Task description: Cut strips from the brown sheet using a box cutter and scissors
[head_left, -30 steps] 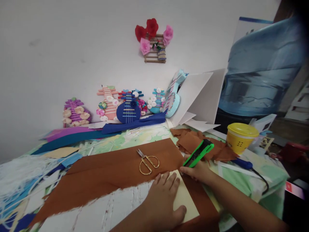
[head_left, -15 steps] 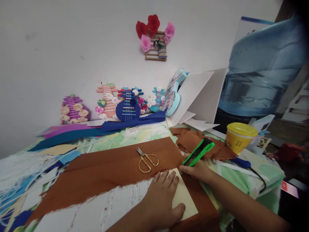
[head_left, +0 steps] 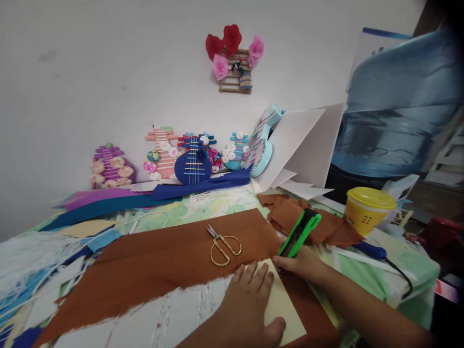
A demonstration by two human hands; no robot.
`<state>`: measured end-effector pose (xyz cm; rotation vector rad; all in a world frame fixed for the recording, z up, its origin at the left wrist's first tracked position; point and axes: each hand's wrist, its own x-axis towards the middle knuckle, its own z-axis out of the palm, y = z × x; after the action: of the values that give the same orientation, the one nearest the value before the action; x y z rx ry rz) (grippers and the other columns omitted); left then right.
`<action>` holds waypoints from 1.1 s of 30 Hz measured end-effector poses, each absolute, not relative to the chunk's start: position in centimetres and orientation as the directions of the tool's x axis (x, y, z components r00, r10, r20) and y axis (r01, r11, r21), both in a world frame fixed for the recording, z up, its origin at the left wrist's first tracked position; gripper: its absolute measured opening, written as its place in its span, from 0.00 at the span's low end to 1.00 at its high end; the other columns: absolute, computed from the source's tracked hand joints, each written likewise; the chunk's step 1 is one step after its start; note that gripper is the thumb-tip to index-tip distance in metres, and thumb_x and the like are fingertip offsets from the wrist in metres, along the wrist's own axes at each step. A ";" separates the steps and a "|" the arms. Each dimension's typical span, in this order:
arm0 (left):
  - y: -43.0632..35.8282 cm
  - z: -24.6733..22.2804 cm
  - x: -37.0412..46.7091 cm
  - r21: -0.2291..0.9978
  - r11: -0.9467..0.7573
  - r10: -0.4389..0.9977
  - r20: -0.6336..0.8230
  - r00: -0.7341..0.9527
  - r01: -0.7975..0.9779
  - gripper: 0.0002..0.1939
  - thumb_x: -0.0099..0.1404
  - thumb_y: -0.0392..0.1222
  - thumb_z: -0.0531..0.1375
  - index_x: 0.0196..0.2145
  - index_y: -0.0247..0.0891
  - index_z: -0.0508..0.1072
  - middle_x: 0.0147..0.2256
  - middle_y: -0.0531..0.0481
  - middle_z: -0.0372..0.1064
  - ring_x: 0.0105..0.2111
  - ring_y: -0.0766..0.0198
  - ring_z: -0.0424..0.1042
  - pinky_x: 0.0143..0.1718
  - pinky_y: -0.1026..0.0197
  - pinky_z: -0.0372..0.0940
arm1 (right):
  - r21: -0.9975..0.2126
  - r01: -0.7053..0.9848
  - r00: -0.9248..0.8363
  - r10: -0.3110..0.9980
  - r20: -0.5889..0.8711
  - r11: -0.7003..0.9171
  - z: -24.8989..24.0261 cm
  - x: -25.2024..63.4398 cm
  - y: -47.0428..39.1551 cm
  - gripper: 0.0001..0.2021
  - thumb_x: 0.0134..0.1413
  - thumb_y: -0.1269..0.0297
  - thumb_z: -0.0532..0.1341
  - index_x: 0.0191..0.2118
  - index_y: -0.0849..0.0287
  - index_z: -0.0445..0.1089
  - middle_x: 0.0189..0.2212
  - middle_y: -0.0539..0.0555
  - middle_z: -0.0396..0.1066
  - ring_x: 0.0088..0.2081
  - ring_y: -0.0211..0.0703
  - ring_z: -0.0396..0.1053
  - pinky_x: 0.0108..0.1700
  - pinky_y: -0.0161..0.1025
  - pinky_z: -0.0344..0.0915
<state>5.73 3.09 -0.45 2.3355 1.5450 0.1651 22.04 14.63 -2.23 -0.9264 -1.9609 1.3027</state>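
My left hand (head_left: pixel 248 304) lies flat with fingers spread, pressing on a pale yellow card (head_left: pixel 286 311). Beside the card's upper right edge, my right hand (head_left: pixel 306 265) is closed around a green and black utility knife (head_left: pixel 301 233). The knife is tilted, its lower end pointing down at the brown sheet; its blade tip is hidden by the hand. The brown cloth-like sheet (head_left: pixel 155 261) spreads under the card, partly over a white board (head_left: pixel 174 311) marked with glossy lines. Gold-handled scissors (head_left: pixel 223 249) rest on the brown sheet, slightly spread.
Brown scraps (head_left: pixel 290 212) lie behind my right hand. A yellow-lidded tub (head_left: pixel 369 208) and a blue-handled tool (head_left: pixel 370 250) with a cord are at the right. White strings (head_left: pixel 25 261) heap at the left. Decorated lute shapes (head_left: pixel 193 162) lean along the wall.
The view has shifted slightly, moving things a little down and right. The utility knife now stands somewhat steeper. My left hand remains flat on the card.
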 end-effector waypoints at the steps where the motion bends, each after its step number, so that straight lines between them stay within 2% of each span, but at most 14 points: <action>1: 3.1 -0.4 5.7 0.340 -0.357 0.910 -0.085 0.406 0.870 0.35 0.59 0.56 0.47 0.58 0.34 0.46 0.59 0.44 0.34 0.58 0.51 0.35 0.55 0.48 0.32 | -0.935 0.219 -0.575 0.811 0.108 0.280 -2.3 22.0 14.6 0.13 0.40 0.57 0.62 0.24 0.60 0.59 0.20 0.47 0.60 0.23 0.35 0.58 0.26 0.32 0.57; 5: 3.0 -0.4 5.7 0.335 -0.357 0.909 -0.092 0.407 0.872 0.35 0.58 0.57 0.47 0.58 0.34 0.46 0.59 0.44 0.34 0.58 0.52 0.34 0.55 0.48 0.32 | -0.948 0.184 -0.564 0.818 0.115 0.261 -2.3 22.0 14.6 0.14 0.41 0.56 0.62 0.24 0.59 0.57 0.18 0.46 0.57 0.22 0.33 0.56 0.24 0.31 0.56; 9: 3.3 -0.4 5.6 0.333 -0.354 0.905 -0.113 0.410 0.874 0.36 0.57 0.57 0.48 0.58 0.35 0.47 0.59 0.44 0.34 0.58 0.51 0.35 0.55 0.47 0.33 | -0.931 0.211 -0.585 0.801 0.126 0.300 -2.2 22.0 14.6 0.15 0.38 0.59 0.64 0.22 0.60 0.56 0.18 0.45 0.55 0.22 0.32 0.54 0.23 0.30 0.54; 13: 3.7 -0.7 5.5 0.344 -0.351 0.897 -0.142 0.418 0.871 0.37 0.57 0.58 0.48 0.58 0.34 0.47 0.59 0.44 0.35 0.57 0.50 0.36 0.55 0.46 0.34 | -0.963 0.114 -0.602 0.788 0.129 0.244 -2.2 22.1 14.5 0.14 0.41 0.55 0.62 0.25 0.60 0.60 0.20 0.47 0.61 0.24 0.35 0.59 0.26 0.32 0.58; 17: 3.8 -0.9 5.4 0.352 -0.345 0.898 -0.147 0.416 0.870 0.37 0.57 0.58 0.48 0.58 0.35 0.46 0.59 0.45 0.34 0.57 0.48 0.36 0.55 0.45 0.34 | -0.976 0.100 -0.644 0.760 0.086 0.195 -2.3 22.3 14.5 0.16 0.38 0.55 0.64 0.32 0.61 0.64 0.26 0.50 0.66 0.28 0.38 0.62 0.30 0.34 0.61; 19: 3.8 -0.9 5.4 0.343 -0.349 0.896 -0.151 0.418 0.872 0.37 0.57 0.58 0.48 0.58 0.35 0.46 0.59 0.45 0.33 0.57 0.48 0.35 0.55 0.45 0.34 | -0.977 0.113 -0.631 0.772 0.071 0.182 -2.5 22.5 14.7 0.16 0.38 0.54 0.64 0.28 0.61 0.63 0.22 0.49 0.64 0.24 0.35 0.61 0.26 0.32 0.60; 23: 3.8 -0.8 5.4 0.333 -0.347 0.895 -0.162 0.416 0.877 0.37 0.57 0.58 0.48 0.58 0.34 0.45 0.59 0.45 0.33 0.57 0.48 0.35 0.55 0.45 0.34 | -0.978 0.159 -0.562 0.827 0.022 0.134 -2.6 22.7 14.8 0.18 0.37 0.50 0.62 0.22 0.60 0.59 0.13 0.45 0.56 0.15 0.29 0.51 0.15 0.29 0.49; 27: 3.7 -0.7 5.4 0.332 -0.345 0.895 -0.166 0.414 0.878 0.37 0.57 0.58 0.48 0.58 0.35 0.46 0.59 0.46 0.34 0.57 0.48 0.35 0.55 0.46 0.34 | -0.976 0.154 -0.587 0.809 0.034 0.152 -2.1 22.6 14.6 0.18 0.34 0.52 0.64 0.22 0.60 0.59 0.13 0.43 0.55 0.14 0.27 0.49 0.14 0.27 0.46; 33: 3.7 -0.6 5.5 0.309 -0.341 0.898 -0.174 0.405 0.888 0.37 0.57 0.58 0.48 0.58 0.35 0.46 0.59 0.46 0.34 0.58 0.49 0.35 0.56 0.48 0.34 | -0.980 0.160 -0.603 0.798 0.000 0.121 -2.0 22.4 14.5 0.20 0.35 0.50 0.63 0.19 0.60 0.57 0.10 0.43 0.54 0.12 0.28 0.51 0.12 0.27 0.46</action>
<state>5.48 3.68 -0.62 2.3138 1.5414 0.0375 22.45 14.54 -1.96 -0.9250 -1.8585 1.5164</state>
